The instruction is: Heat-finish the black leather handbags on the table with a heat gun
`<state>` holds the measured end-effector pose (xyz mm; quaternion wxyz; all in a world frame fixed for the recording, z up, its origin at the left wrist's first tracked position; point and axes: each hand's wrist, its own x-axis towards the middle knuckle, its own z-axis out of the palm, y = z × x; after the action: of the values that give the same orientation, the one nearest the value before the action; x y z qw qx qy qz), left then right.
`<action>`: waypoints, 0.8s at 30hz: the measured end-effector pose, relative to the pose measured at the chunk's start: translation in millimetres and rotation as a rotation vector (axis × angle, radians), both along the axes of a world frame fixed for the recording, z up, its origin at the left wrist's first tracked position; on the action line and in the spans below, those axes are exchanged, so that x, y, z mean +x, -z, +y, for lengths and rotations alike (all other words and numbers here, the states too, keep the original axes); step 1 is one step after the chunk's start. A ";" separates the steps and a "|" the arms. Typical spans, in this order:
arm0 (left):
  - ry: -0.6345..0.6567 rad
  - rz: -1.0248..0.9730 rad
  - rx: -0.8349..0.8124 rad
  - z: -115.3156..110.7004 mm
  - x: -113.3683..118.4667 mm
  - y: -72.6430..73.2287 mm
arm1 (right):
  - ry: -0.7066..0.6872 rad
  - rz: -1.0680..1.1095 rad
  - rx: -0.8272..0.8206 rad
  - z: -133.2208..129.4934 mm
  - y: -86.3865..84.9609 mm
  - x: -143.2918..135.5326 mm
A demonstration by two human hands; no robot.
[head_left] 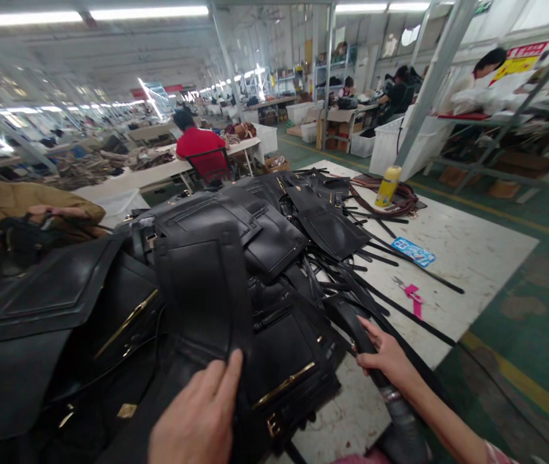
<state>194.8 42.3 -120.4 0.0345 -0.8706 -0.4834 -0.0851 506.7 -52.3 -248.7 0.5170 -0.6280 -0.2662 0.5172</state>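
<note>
Pale worktable, heaped with black bags. Near right, my right hand wraps a black hose handle; near centre, my left hand touches a raised flap, whether pinching I can't tell. I'd steady it, keeping the handle clear of straps.
</note>
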 end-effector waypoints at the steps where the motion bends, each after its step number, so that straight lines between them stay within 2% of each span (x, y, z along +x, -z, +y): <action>1: 0.067 0.093 -0.128 -4.4 16.6 15.0 | 0.007 -0.015 -0.014 -9.1 0.3 1.6; 3: 0.161 0.223 -0.386 -9.0 38.7 50.3 | 0.023 -0.050 -0.037 -26.4 -1.2 4.3; 4: 0.157 0.259 -0.430 -9.0 42.4 69.0 | 0.026 -0.063 -0.047 -34.0 -3.2 5.3; 7: 0.052 0.279 -0.294 -2.2 29.2 118.6 | -0.024 -0.043 -0.057 -50.2 -14.6 4.7; 10: 0.026 0.253 -0.148 4.5 8.5 147.7 | -0.198 0.031 -0.082 -56.6 -27.8 -4.8; 13: 0.034 0.230 -0.092 4.6 1.8 156.7 | -0.429 0.047 -0.109 -55.8 -31.0 -24.2; 16: 0.041 0.207 -0.067 2.1 1.6 157.2 | -0.571 0.008 -0.113 -49.0 -19.9 -47.2; 20: 0.053 0.176 -0.064 1.7 -3.8 158.6 | -0.644 0.028 -0.123 -28.6 0.5 -69.2; 24: 0.060 0.147 -0.075 3.4 -8.0 161.0 | -0.658 0.120 -0.153 3.8 5.3 -79.0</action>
<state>186.8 45.6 -281.4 0.0348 -0.8891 -0.4563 -0.0036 427.7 -48.6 -253.9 0.2887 -0.5140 -0.3840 0.7106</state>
